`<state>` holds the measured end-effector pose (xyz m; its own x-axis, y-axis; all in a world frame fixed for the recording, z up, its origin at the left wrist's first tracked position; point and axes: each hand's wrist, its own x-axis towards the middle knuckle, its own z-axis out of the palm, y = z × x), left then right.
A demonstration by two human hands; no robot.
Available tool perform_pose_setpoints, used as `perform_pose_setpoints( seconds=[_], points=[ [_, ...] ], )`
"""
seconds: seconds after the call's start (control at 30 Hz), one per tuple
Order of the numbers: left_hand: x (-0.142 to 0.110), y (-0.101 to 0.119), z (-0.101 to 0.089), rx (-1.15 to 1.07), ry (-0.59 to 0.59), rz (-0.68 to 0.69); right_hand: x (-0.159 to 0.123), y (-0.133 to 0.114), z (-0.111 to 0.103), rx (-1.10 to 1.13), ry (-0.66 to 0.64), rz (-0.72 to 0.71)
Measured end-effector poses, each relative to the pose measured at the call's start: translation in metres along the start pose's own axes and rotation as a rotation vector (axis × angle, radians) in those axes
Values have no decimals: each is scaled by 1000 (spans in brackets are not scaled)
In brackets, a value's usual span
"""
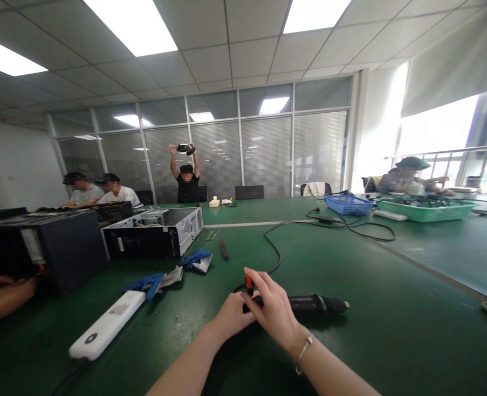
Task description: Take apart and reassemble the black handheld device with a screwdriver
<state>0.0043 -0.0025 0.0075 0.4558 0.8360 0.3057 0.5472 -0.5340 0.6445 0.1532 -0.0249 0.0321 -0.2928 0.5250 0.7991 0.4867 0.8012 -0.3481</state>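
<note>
A black electric screwdriver (315, 304) lies on the green table (392, 330), tip pointing right, with a small orange part (249, 284) at its rear end. My left hand (230, 318) is curled around that rear end. My right hand (273, 311) lies across the tool's body, its fingers pressed together on the orange part. A black cable (274, 250) runs from the tool towards the far side of the table.
A white power strip (107, 325) and blue gloves (153, 283) lie to the left. Behind them stand an open computer case (156, 232) and a black case (41, 247), where another person's hands (0, 297) rest. A blue basket (348, 204) and a green tray (425, 211) stand far right. Several people sit around the table.
</note>
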Motion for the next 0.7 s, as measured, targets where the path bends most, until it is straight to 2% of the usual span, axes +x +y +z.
perform_pose_setpoints(
  seconds=[0.1,0.37,0.53,0.7],
  points=[
    [0,-1,1,-1,-8,20,0,2,1,-12,23,27],
    [1,-6,3,44,-7,1,0,-2,0,44,-35,-16],
    [1,-7,3,39,-6,16,-1,6,3,-6,-5,14],
    [0,-5,1,26,-13,17,0,4,1,38,-31,-41]
  ],
)
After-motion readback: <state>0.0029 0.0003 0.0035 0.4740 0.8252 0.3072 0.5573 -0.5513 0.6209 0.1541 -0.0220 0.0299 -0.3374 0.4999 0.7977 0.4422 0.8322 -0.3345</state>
